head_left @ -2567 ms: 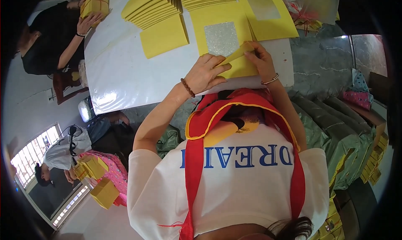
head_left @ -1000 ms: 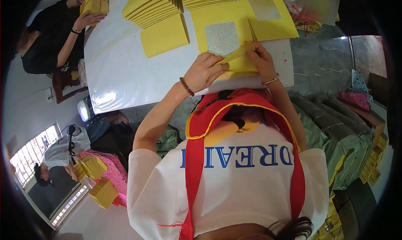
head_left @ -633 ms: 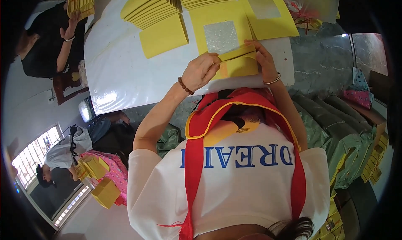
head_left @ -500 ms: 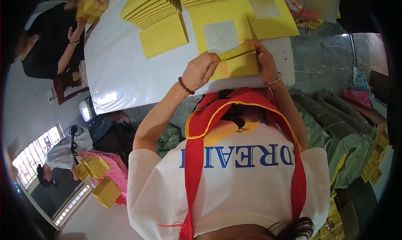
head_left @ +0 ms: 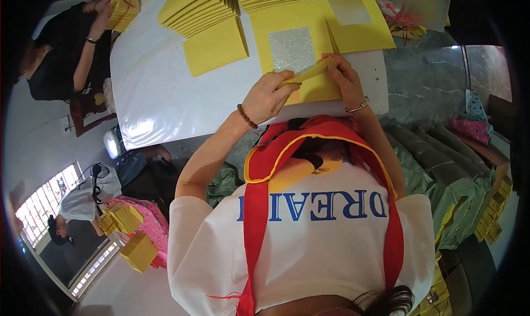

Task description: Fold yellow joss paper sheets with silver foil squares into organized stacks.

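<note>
At the table's near edge, a yellow paper sheet [head_left: 317, 91] is bent over along a strip between my hands. My left hand [head_left: 266, 98] grips the left end of that strip, thumb and fingers closed on it. On the other end, my right hand [head_left: 346, 80] pinches the paper near its right corner. Just beyond the strip lies yellow paper with a silver square [head_left: 291, 48]; whether it is part of the same sheet is hard to make out. Another yellow sheet with a silver patch [head_left: 346, 7] lies to the right. A folded yellow piece [head_left: 216, 48] rests at the left.
Fanned rows of folded yellow paper [head_left: 193, 9] cover the far part of the white table [head_left: 154, 89]. A person in black [head_left: 69, 56] handles a tied yellow bundle [head_left: 126, 9] at the far left. Green wrapped packages [head_left: 452, 178] stand at the right, and yellow boxes [head_left: 139, 252] lower left.
The strip between my hands has lifted and tilted, its right end higher. My right fingers have curled onto it, and my left hand has shifted slightly. The person in black has moved their hand upward.
</note>
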A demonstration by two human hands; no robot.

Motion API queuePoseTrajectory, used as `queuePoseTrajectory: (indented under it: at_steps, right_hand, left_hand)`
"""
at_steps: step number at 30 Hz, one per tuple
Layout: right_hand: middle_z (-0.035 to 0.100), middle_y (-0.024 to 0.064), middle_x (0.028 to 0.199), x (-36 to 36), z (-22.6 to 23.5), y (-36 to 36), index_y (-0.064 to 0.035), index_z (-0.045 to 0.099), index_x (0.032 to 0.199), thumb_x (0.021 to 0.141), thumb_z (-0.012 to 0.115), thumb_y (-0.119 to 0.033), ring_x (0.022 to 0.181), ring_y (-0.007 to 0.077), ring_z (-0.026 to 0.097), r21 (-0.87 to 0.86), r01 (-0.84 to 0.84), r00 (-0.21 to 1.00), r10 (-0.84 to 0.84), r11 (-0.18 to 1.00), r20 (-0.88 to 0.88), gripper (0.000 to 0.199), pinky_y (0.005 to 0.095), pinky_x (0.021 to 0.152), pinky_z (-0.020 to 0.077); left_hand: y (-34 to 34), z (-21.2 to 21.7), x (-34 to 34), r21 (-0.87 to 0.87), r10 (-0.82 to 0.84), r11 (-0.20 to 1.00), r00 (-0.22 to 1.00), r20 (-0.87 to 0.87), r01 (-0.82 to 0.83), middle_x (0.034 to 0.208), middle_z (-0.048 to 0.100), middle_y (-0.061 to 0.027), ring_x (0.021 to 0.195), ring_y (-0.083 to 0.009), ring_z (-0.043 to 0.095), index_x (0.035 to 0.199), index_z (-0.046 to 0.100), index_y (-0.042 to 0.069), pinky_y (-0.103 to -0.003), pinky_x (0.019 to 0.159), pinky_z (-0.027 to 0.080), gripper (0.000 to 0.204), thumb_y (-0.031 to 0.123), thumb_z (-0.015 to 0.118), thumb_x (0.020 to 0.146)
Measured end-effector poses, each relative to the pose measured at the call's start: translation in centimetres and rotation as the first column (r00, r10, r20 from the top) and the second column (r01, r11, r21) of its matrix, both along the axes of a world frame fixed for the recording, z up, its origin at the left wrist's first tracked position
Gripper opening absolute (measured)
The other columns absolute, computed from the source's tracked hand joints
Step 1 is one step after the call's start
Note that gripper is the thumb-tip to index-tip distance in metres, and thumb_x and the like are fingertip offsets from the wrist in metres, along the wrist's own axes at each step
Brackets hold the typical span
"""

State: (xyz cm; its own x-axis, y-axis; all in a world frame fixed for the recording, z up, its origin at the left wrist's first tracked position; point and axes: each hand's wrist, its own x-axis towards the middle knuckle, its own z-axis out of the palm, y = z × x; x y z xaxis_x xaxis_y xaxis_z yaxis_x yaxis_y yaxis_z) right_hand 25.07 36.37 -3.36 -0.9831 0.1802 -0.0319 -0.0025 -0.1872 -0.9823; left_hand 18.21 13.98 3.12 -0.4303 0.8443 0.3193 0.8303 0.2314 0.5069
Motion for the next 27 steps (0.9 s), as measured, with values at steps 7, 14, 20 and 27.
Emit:
queuePoseTrajectory:
  at_steps: [7,14,20,27]
  right_hand:
    - [0.052,0.0021,0.115,-0.3,0.0,0.1,-0.0056,0.056,0.108,0.08,0.063,-0.008,0.107,0.0125,0.046,0.101,-0.011,0.996,0.021,0.995,-0.09,0.028,0.0259,0.093,0.0359]
    - [0.056,0.0043,0.107,-0.5,0.7,-0.5,-0.0043,0.056,0.109,0.079,0.066,-0.01,0.098,0.0125,0.051,0.085,0.054,0.999,-0.054,0.995,0.001,0.032,0.0261,0.085,0.042]
    - [0.061,0.0018,0.092,-1.1,2.1,0.5,-0.0023,0.057,0.107,0.082,0.064,-0.014,0.083,0.008,0.055,-0.012,0.015,0.978,-0.012,1.0,0.21,0.029,0.022,0.073,0.045]
    - [0.061,0.0019,0.094,-1.9,2.3,0.5,-0.0005,0.058,0.105,0.085,0.062,-0.016,0.082,0.0072,0.055,-0.145,0.096,0.989,-0.078,0.985,0.128,0.026,0.0213,0.071,0.0452]
  left_hand:
    - [-0.2,-0.1,0.0,-0.038,0.003,0.999,1.0,0.03,-0.001,0.115,0.052,-0.0149,0.095,-0.0309,0.055,0.112,0.058,0.012,-0.035,0.079,0.047,0.048,-0.007,0.054,0.067]
    - [-0.1,0.5,-0.9,0.044,0.012,0.999,0.98,0.199,-0.021,0.108,0.055,-0.015,0.094,-0.0314,0.055,0.121,0.049,0.01,-0.037,0.08,0.047,0.047,-0.006,0.052,0.077]
    - [-1.0,2.3,-2.3,0.099,0.203,0.964,0.923,0.328,-0.247,0.108,0.056,-0.013,0.091,-0.0266,0.058,0.132,0.036,0.008,-0.032,0.078,0.047,0.059,0.004,0.061,0.079]
    - [-2.0,1.5,-3.2,0.109,0.279,0.929,0.865,0.416,-0.352,0.101,0.059,-0.0131,0.086,-0.0225,0.058,0.135,0.031,0.01,-0.031,0.077,0.047,0.07,0.006,0.067,0.075]
